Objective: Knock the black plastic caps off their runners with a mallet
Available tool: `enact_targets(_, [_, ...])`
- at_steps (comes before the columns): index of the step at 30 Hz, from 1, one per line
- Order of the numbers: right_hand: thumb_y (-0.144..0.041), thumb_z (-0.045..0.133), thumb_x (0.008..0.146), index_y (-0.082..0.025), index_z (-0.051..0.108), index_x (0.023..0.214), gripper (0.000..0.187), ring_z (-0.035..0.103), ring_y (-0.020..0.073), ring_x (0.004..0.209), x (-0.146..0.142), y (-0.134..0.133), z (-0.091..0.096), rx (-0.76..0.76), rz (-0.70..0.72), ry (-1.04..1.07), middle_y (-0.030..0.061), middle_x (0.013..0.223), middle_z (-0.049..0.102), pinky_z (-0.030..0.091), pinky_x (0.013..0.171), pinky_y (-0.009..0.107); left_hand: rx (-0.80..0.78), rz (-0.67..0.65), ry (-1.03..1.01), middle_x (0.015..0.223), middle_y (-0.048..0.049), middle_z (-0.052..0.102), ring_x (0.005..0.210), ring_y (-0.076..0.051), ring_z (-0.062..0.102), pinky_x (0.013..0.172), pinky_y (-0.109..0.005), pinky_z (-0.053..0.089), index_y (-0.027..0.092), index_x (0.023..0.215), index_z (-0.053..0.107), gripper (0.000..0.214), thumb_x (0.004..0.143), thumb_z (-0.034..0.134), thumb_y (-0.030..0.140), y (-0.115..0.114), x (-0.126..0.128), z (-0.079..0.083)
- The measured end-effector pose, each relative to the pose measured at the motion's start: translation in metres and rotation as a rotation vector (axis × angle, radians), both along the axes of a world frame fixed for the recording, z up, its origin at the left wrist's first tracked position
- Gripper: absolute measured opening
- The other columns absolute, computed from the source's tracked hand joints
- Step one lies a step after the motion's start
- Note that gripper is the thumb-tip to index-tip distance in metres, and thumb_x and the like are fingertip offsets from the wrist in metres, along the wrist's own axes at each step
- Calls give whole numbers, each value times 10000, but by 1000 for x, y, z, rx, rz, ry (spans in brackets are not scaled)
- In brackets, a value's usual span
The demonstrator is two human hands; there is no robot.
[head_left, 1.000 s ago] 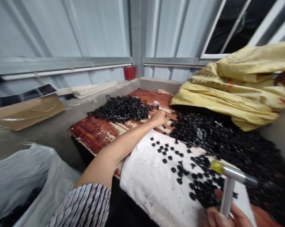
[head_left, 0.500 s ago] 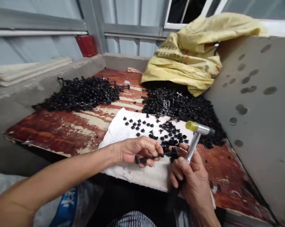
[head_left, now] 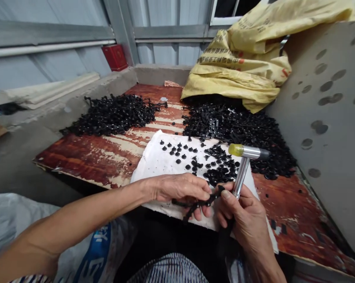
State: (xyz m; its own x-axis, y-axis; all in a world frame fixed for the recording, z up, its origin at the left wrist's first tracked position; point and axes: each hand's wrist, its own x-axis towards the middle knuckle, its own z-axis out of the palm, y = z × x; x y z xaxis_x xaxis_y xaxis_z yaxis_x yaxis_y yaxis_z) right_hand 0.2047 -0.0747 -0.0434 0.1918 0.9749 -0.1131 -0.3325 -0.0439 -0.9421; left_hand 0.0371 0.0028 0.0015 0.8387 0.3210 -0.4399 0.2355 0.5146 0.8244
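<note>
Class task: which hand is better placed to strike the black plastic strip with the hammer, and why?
Right, most likely: the right hand grips the yellow-tipped hammer, while the left hand holds the black plastic strip.

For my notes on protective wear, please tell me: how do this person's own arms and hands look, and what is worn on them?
The left hand and right hand are bare, with no gloves, and no ring or watch shows. The left forearm is bare too. A shirt with dark and pale stripes shows below them, and a striped sleeve shows at the lower left edge.
</note>
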Motion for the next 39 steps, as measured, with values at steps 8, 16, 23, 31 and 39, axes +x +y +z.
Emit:
enact_targets(8, [-449, 799, 714, -193, 600, 801, 336, 411, 63, 290, 1, -1, 2, -32, 24, -60, -110, 390, 449, 341, 308, 165, 213, 18, 151, 764, -3, 611, 581, -75, 568, 513, -194, 454, 154, 787, 581, 96, 832, 606, 235, -14, 8, 1])
enact_targets(16, [-445, 787, 734, -180, 664, 855, 316, 430, 77, 328, 4, -2, 0, -55, 114, -82, -88, 426, 471, 382, 317, 192, 418, 95, 218, 642, 34, 527, 521, -74, 510, 474, -182, 393, 173, 794, 536, 163, 882, 519, 309, -26, 5, -4])
enact_targets(23, [-421, 790, 749, -219, 678, 847, 251, 454, 63, 378, 0, -1, 0, 0, -37, -32, -27, 650, 626, 393, 297, 180, 474, 423, 231, 578, 56, 481, 437, -34, 359, 416, -178, 240, 162, 738, 569, 241, 880, 566, 356, 0, -41, -12])
enact_targets(31, [-387, 808, 729, -223, 685, 839, 233, 436, 50, 405, -2, -2, 2, -17, -74, -25, -9, 755, 631, 403, 299, 177, 326, 604, 402, 528, 43, 487, 395, -14, 351, 402, -159, 237, 144, 639, 576, 258, 896, 558, 157, 24, -48, -6])
enact_targets(39, [-379, 800, 740, -235, 686, 850, 214, 445, 51, 413, -3, -2, 2, -35, -73, -17, -7, 769, 635, 418, 313, 176, 317, 631, 389, 569, 7, 571, 364, 6, 353, 353, -146, 200, 116, 620, 599, 302, 917, 545, 138, 28, -50, -9])
